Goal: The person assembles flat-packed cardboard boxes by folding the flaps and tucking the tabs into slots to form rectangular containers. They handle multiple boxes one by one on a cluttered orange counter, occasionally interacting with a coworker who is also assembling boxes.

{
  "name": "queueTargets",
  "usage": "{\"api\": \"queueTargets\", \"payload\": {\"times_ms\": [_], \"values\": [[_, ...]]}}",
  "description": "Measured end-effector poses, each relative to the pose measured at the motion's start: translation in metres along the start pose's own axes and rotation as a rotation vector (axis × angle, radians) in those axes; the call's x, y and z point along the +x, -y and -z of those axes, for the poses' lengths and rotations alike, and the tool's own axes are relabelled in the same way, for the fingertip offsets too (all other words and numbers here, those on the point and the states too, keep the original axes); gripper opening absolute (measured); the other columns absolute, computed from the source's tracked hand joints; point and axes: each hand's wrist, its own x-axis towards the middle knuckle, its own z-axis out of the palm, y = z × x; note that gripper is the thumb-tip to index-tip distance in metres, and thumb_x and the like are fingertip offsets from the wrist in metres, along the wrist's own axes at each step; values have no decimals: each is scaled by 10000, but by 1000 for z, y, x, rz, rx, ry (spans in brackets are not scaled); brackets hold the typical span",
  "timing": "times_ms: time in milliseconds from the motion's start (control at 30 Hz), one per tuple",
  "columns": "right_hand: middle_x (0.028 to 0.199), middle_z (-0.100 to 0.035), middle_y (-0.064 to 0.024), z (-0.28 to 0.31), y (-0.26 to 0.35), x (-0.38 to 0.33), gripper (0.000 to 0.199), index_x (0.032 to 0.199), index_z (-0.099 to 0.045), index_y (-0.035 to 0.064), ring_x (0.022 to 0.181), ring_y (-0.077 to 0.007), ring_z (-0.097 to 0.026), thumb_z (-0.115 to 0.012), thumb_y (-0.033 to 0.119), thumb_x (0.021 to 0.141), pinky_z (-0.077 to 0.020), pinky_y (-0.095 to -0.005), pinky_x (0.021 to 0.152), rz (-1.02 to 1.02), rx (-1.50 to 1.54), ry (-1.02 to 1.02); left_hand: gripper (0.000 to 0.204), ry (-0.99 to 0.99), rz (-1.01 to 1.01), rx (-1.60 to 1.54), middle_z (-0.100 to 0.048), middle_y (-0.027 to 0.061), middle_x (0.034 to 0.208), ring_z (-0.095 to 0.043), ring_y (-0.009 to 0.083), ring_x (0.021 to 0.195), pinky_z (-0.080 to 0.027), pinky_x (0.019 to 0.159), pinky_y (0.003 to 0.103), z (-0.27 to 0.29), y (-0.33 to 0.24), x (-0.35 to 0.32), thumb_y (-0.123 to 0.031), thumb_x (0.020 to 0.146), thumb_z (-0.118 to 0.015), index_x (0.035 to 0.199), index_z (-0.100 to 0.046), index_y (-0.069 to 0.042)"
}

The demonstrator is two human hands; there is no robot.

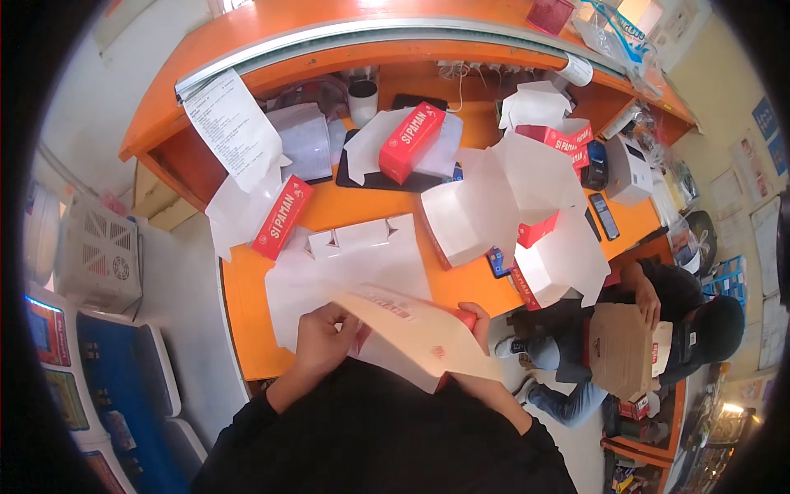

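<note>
Close to my body I hold a partly folded takeaway box (pixel 420 325), pale with red side panels and its large flap tilted toward me. My left hand (pixel 322 336) is closed at its left end, the fingers curled against the red side. On the right end, my right hand (pixel 479 329) grips the box, its thumb and palm partly hidden by the flap. Beyond them a flat white carton sheet (pixel 346 272) lies on the orange table (pixel 329 206).
Several open red-and-white boxes (pixel 547 185) stand at the right. More lie at the back (pixel 411 140) and left (pixel 284 218). A long receipt (pixel 233 128) hangs from the shelf. At the right sit a phone (pixel 603 216) and a small printer (pixel 629 169). A seated co-worker (pixel 650 329) holds brown cardboard.
</note>
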Motion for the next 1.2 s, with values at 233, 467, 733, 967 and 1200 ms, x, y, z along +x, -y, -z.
{"api": "queueTargets", "payload": {"times_ms": [233,467,733,967,1200], "values": [[1213,-400,-139,3,0,4,756,1329,-209,43,1174,-233,-438,-712,128,771,-387,-374,988,36,-170,15,256,-58,-87,92,-609,88,629,-552,94,551,-439,523,281,-23,47,16,-220,840,-655,770,-661,27],[1199,-405,-117,11,-4,16,620,1311,-244,32,1146,-203,-438,-627,84,827,-393,-347,971,-16,91,-32,273,224,217,-131,-473,-19,562,-388,60,540,-359,493,268,-21,37,26,-181,865,-653,756,-637,69],[1249,-412,-109,30,-16,19,566,1318,-281,48,1198,-194,-402,-565,83,829,-338,-351,1020,-53,279,-91,539,509,440,-663,-585,91,1169,-590,174,1018,-482,832,287,-15,52,46,-316,909,-607,1303,-463,23],[1338,-389,-103,40,-6,25,642,1405,-254,88,1230,-207,-397,-555,123,838,-319,-363,1045,-102,523,-54,620,564,347,-760,-559,88,1193,-554,169,1060,-454,877,303,-9,30,50,-402,886,-615,1344,-434,-25],[1340,-428,-103,51,3,27,824,1460,-222,99,1212,-239,-448,-649,342,800,-398,-388,994,-137,578,-46,1400,535,-324,-610,-6,196,1535,-46,360,1426,-148,1131,463,8,20,46,-647,548,-800,1484,90,-107]]}}
